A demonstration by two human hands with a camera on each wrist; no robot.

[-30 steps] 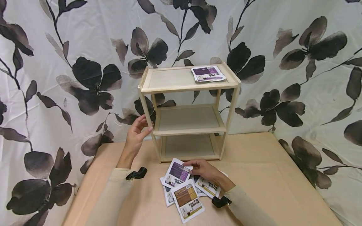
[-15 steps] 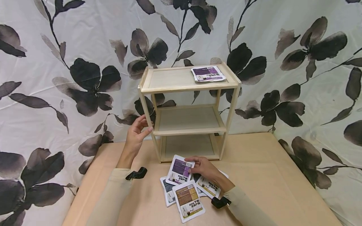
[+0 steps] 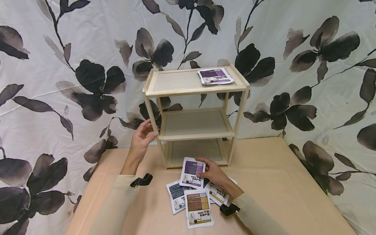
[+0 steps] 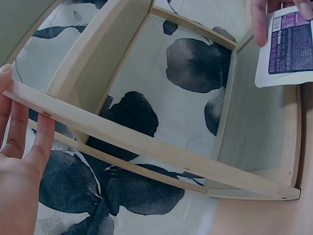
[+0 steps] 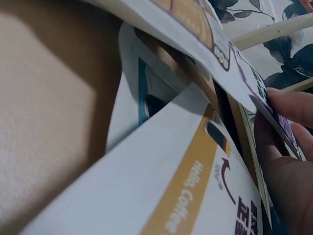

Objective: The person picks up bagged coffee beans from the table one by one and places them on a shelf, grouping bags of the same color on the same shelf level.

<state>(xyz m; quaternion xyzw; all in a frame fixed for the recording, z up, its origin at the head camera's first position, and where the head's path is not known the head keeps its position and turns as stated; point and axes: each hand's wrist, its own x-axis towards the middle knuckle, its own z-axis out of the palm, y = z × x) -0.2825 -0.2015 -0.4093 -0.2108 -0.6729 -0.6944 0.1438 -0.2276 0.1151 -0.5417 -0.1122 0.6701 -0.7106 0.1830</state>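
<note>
A small three-tier wooden shelf rack [image 3: 196, 137] stands on the table. My left hand [image 3: 140, 143] grips its front left post at middle-shelf height, fingers behind the post in the left wrist view. My right hand [image 3: 213, 173] pinches a purple-printed coffee packet [image 3: 192, 171] by its right edge, at the back of a loose pile before the rack. In that pile lie a brown-printed packet [image 3: 199, 209] at the front, a dark-blue one [image 3: 177, 192] to the left and a yellow-printed one [image 3: 217, 194], partly under my right forearm. "Hello, Coffee" reads on a packet [image 5: 181, 196] in the right wrist view.
Purple-printed packets [image 3: 215, 76] lie stacked on the right side of the rack's top shelf [image 3: 176, 81]. A floral cloth [image 3: 293, 98] hangs right behind the rack. Tan table surface [image 3: 282, 182] extends to the right.
My right hand has drawn the purple-printed packet back toward the rack and slightly right, turning it straighter. The brown-printed packet has swivelled nearly upright in the view. My left hand stays on the post.
</note>
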